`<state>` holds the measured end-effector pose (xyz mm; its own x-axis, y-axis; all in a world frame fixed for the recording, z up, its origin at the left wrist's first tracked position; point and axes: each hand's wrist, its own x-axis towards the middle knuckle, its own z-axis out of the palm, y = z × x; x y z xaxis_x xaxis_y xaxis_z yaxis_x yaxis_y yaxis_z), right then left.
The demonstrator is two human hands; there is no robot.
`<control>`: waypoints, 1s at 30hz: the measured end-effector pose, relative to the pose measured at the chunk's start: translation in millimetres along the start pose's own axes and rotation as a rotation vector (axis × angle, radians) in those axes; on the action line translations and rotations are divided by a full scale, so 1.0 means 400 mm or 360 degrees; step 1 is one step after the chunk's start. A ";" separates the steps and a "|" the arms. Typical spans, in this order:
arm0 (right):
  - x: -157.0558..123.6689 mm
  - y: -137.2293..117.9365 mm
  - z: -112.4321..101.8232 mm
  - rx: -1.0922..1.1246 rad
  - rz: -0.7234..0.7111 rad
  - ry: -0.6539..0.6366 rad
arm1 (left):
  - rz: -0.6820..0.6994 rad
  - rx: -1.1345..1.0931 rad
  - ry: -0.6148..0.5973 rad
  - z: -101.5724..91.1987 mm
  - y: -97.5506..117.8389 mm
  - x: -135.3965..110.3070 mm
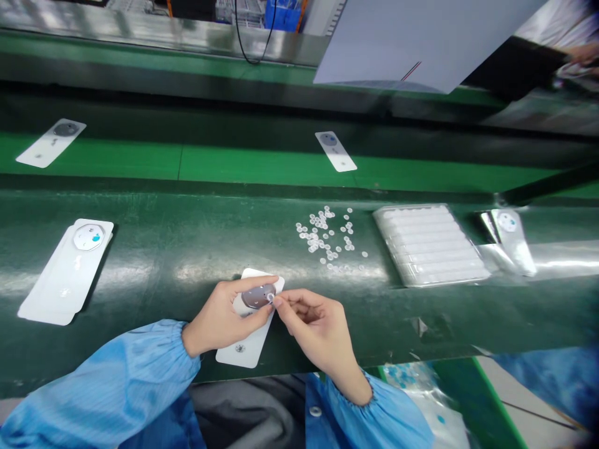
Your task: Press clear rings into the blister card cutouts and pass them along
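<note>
Sitting in left grip (221,315): white panel (251,347)

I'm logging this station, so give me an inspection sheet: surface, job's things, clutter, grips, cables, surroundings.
Surface: green bench, glossy with reflections.
Job's things: white card at the hands; loose rings scattered beyond; card stacks at left and right.
Clutter: clear-wrapped pack right of the rings.
Grip: left hand holds the card; right hand pinches, apparently on a small ring at the card's gray patch.
Cables: black cable looping down at the back.
Surroundings: green strip behind, bearing two cards; another person, blurred, top right.
</note>
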<state>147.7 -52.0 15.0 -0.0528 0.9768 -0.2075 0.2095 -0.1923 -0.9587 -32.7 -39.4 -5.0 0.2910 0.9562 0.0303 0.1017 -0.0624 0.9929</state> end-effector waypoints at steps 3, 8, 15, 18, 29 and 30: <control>0.001 0.002 0.007 -0.0011 -0.0024 0.0036 | 0.0023 0.0018 0.0020 0.000 0.000 0.000; 0.002 0.002 0.018 0.0001 -0.0023 0.0082 | 0.0022 0.0015 0.0018 0.000 0.002 0.001; 0.005 0.007 0.030 0.0032 -0.0064 0.0135 | 0.0023 -0.0019 0.0004 -0.001 -0.002 -0.001; 0.007 0.012 0.032 0.0041 -0.0077 0.0160 | 0.0023 -0.0035 0.0000 -0.001 -0.009 -0.002; 0.027 0.002 0.008 0.0002 0.0056 -0.0046 | -0.0412 -0.0651 -0.0008 -0.001 0.004 -0.005; 0.033 0.002 0.006 0.0037 0.0065 -0.0062 | -0.0446 -0.0667 0.0014 -0.003 0.004 -0.001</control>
<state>144.9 -39.7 11.0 -0.0826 0.9638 -0.2535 0.1898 -0.2345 -0.9534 -33.7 -39.7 -3.5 0.2992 0.9222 -0.2451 -0.2162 0.3157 0.9239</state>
